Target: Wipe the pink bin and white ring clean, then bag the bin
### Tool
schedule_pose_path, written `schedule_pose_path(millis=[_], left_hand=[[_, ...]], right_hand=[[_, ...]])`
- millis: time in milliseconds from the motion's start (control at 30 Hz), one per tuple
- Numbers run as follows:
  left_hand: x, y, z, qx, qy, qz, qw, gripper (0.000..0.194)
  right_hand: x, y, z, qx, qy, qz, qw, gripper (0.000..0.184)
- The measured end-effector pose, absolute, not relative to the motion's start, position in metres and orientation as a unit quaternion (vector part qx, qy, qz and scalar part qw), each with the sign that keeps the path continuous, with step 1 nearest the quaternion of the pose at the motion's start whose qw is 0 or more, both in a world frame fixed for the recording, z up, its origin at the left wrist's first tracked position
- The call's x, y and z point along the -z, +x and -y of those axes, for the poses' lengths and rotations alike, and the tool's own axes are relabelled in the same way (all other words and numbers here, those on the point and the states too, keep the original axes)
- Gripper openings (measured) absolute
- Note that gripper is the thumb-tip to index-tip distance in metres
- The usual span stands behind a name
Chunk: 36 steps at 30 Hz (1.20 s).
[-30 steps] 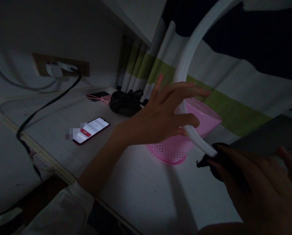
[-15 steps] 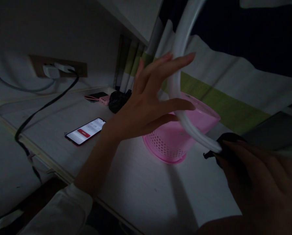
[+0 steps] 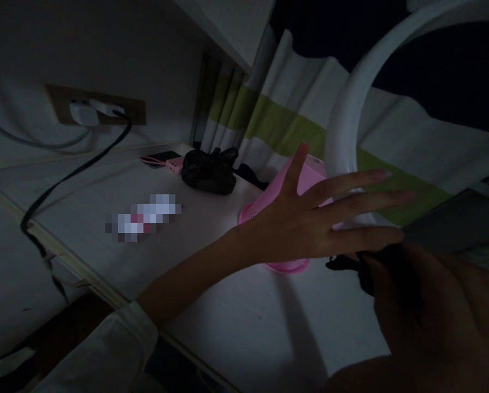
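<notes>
Left hand (image 3: 305, 218): fingers spread apart, over the white tube (image 3: 346, 125), in front of the pink basket (image 3: 287, 266). Right hand (image 3: 445, 295): fingers closed around a black bundle (image 3: 386, 270) at the tube's lower end. Basket stood on the white desk (image 3: 228, 311), perforated near its base; contents hidden. Knotted black bag (image 3: 209, 170) sat farther back, contents not visible, beside a pink power bank (image 3: 175, 165). Lighting dim.

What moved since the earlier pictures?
The left hand moved right, across the front of the pink basket. The white tube swung right too. The right hand still grips something black. Basket and black bag stayed put.
</notes>
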<state>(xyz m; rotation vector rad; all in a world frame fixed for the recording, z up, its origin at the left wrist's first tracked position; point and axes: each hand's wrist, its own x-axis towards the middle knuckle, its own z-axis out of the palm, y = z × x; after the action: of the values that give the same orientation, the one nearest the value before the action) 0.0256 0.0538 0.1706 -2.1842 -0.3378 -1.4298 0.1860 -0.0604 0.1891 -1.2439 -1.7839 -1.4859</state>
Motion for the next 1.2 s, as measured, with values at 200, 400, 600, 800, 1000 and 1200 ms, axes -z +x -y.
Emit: schedule_pose_path(millis=[200, 400, 600, 800, 1000, 1200], left_hand=[[-0.178, 0.014, -0.055, 0.539, -0.792, 0.17, 0.229, 0.031], [-0.182, 0.002, -0.06, 0.615, -0.718, 0.134, 0.298, 0.012], [-0.19, -0.011, -0.069, 0.632, -0.709, 0.172, 0.262, 0.018], [-0.188, -0.016, -0.085, 0.652, -0.707, 0.177, 0.212, 0.04], [-0.192, -0.023, -0.076, 0.638, -0.72, 0.183, 0.204, 0.031], [-0.188, -0.003, -0.058, 0.617, -0.725, 0.16, 0.26, 0.026]], right_hand=[[-0.187, 0.179, 0.05, 0.555, -0.427, 0.679, 0.22, 0.031], [-0.188, 0.183, 0.049, 0.542, -0.45, 0.684, 0.191, 0.031], [-0.188, 0.184, 0.044, 0.541, -0.446, 0.687, 0.19, 0.033], [-0.185, 0.189, 0.035, 0.558, -0.446, 0.675, 0.186, 0.036], [-0.183, 0.195, 0.028, 0.588, -0.437, 0.654, 0.185, 0.032], [-0.184, 0.188, 0.032, 0.583, -0.436, 0.656, 0.197, 0.029]])
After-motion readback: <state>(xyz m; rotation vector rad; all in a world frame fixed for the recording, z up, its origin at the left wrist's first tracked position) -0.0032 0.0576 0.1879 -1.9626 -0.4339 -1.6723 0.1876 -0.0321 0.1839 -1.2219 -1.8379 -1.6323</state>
